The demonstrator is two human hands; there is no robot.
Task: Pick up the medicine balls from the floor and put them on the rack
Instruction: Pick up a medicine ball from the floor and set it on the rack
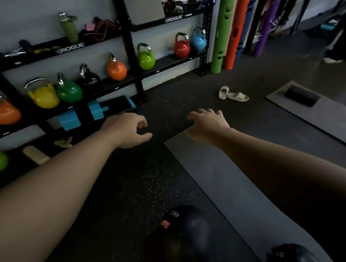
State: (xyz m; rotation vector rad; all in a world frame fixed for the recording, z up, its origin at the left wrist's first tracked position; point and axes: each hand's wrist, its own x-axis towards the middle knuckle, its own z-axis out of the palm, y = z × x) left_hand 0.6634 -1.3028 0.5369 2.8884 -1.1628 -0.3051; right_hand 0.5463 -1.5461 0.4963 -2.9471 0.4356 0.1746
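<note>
A black medicine ball (188, 233) marked 4KG lies on the dark floor at the bottom centre, at the edge of a grey mat. A second dark medicine ball (292, 255) shows partly at the bottom right, on the mat. The black rack (130, 50) stands along the wall at the left and holds coloured kettlebells. Both my arms stretch forward above the floor, well past the balls. My left hand (129, 130) is empty with loosely curled fingers. My right hand (207, 125) is empty too, its fingers spread, palm down.
A grey mat (224, 168) runs under my right arm, and another mat (325, 116) with a dark roller lies at right. White slippers (233, 94) sit on the floor. Green, orange and purple tubes (221, 31) lean beside the rack. Blue blocks (82, 116) sit under the shelf.
</note>
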